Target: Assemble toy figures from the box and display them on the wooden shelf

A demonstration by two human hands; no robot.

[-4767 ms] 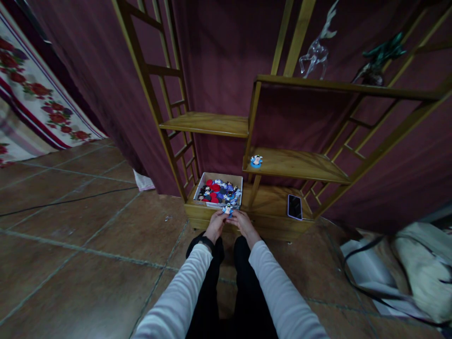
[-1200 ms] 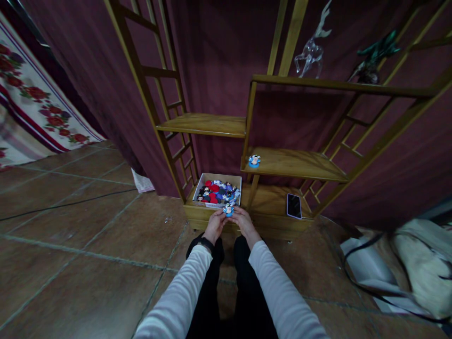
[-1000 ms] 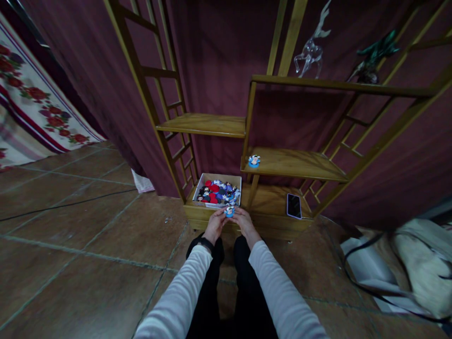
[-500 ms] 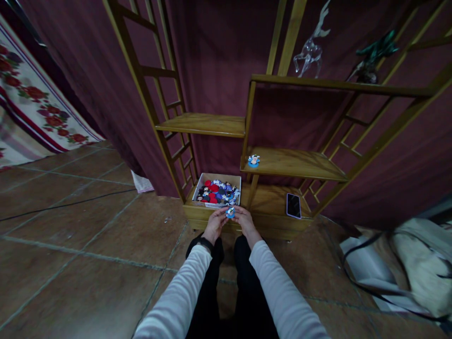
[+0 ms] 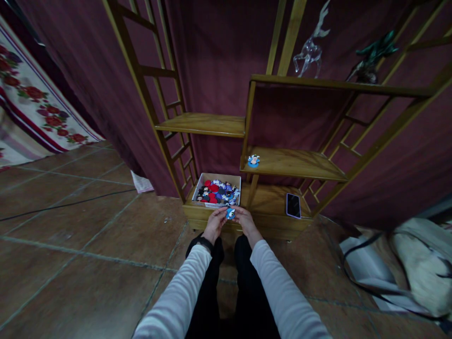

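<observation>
Between my two hands is a small blue-and-white figurine [image 5: 230, 213], held just in front of the cabinet's lower edge. My left hand [image 5: 215, 223] grips it from the left with closed fingers, and my right hand [image 5: 245, 220] from the right. Right behind them, a shallow white box [image 5: 197, 190] holds several small red, black, purple and white figurines. Another figurine on a round blue base [image 5: 253, 161] stands upright at the left end of the middle shelf [image 5: 293, 162].
A phone [image 5: 293, 205] lies on the lowest board, right of the box. On the upper right shelf [image 5: 339, 86] stand a clear glass deer [image 5: 309, 55] and a dark green ornament [image 5: 376, 54]. A pale bag [image 5: 420, 263] with a black strap rests on the floor at right.
The figurine in my hands has turned slightly. Both hands stay in nearly the same place, and everything around them is unchanged.
</observation>
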